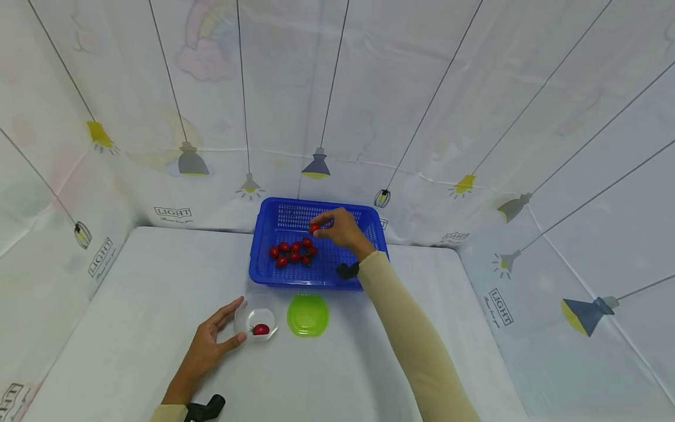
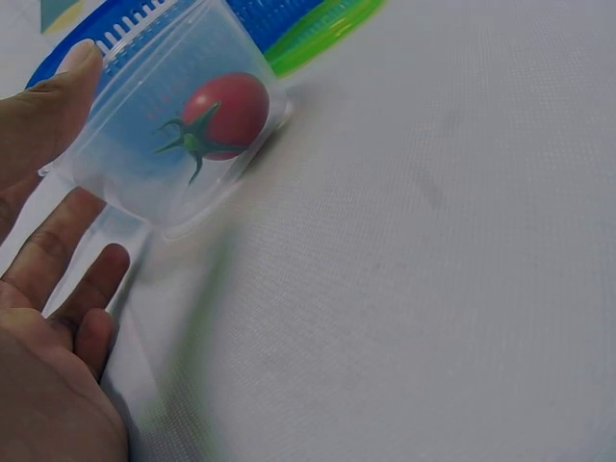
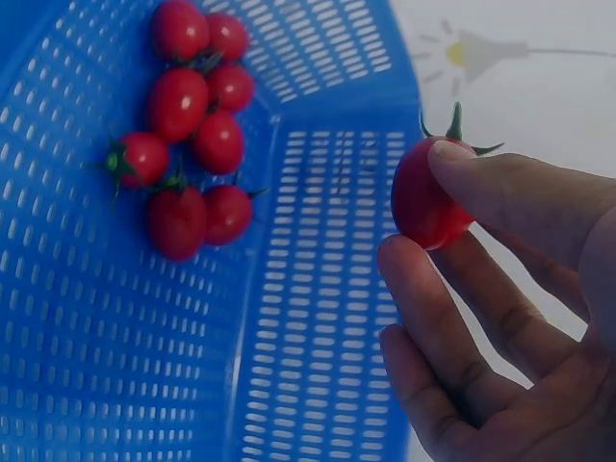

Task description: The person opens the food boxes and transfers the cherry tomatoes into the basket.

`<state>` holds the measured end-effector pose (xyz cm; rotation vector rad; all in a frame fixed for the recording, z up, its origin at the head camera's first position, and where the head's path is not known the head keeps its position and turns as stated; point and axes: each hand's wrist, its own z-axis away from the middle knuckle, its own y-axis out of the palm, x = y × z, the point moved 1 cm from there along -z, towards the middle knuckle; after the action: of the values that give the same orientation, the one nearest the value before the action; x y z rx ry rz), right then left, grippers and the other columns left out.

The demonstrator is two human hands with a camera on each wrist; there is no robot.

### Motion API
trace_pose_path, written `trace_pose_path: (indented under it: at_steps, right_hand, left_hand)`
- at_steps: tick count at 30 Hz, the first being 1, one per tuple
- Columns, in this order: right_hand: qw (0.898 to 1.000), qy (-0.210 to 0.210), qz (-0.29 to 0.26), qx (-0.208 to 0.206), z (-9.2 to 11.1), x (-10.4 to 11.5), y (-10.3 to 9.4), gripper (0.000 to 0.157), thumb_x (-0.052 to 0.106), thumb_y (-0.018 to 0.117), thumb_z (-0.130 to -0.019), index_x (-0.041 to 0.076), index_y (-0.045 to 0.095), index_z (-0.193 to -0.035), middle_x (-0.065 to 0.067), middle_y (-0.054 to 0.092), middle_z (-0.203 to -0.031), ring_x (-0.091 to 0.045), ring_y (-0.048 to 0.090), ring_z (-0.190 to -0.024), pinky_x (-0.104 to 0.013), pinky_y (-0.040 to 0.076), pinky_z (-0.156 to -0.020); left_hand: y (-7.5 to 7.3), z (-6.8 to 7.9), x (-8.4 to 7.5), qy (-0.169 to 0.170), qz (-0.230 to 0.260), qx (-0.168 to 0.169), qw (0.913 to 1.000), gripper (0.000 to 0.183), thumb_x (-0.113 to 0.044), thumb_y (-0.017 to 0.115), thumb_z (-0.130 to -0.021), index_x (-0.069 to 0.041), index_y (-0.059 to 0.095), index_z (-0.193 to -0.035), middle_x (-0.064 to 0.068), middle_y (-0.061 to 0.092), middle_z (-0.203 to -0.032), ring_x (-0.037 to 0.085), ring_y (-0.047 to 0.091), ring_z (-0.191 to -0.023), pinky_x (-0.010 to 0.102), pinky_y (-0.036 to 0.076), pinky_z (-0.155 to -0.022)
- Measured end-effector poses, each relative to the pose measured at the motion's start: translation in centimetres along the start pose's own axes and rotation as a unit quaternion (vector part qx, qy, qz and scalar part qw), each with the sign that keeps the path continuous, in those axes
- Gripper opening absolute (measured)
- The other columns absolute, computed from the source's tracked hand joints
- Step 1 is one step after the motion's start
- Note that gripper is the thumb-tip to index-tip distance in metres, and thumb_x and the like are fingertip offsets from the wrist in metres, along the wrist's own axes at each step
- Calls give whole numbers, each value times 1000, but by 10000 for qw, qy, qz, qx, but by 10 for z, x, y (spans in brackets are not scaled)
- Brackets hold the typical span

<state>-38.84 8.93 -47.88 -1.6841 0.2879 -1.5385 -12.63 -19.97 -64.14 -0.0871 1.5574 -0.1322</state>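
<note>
My right hand (image 1: 341, 227) pinches a cherry tomato (image 3: 423, 192) between thumb and fingertips, above the blue plastic basket (image 1: 316, 280). Its green stem end points up in the right wrist view. Several more red cherry tomatoes (image 1: 295, 257) lie together in the left part of that basket. Down on the table, my left hand (image 1: 211, 340) holds a small clear plastic container (image 1: 262, 317) by its left side, thumb and fingers round it. A single cherry tomato (image 2: 231, 114) with a green calyx lies inside the container.
A green lid (image 1: 308, 315) lies on the white table (image 1: 132, 293), right of the clear container and in front of the basket. White printed curtains (image 1: 295, 82) with lamp drawings stand behind the table and on both sides.
</note>
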Motion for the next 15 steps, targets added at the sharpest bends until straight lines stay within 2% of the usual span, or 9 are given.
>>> trace_pose_path:
  at_steps: [4, 9, 15]
  right_hand:
    - [9999, 107, 88, 30, -8, -7, 2, 26, 15, 84, -93, 20, 81, -118, 0, 78, -120, -27, 68, -118, -47, 58, -103]
    - [9996, 256, 89, 121, -16, -14, 4, 28, 13, 85, -91, 17, 82, -118, -4, 77, -124, -34, 62, -133, -54, 49, -116]
    - [9987, 416, 139, 246, -25, -25, 7, 29, 10, 86, -90, 14, 82, -118, -6, 77, -127, -32, 60, -137, -56, 43, -122]
  left_hand:
    - [0, 1, -2, 16, 4, -19, 10000, 73, -13, 79, -97, -22, 46, -162, 3, 45, -169, -15, 41, -140, 74, 12, -128]
    - [0, 1, -1, 37, -32, -37, 10000, 72, -13, 78, -97, -24, 47, -161, 3, 45, -169, -16, 41, -140, 74, 13, -128]
    - [0, 1, 0, 54, -32, -43, 10000, 72, -13, 79, -97, -24, 47, -161, 1, 46, -169, -18, 41, -139, 74, 13, -128]
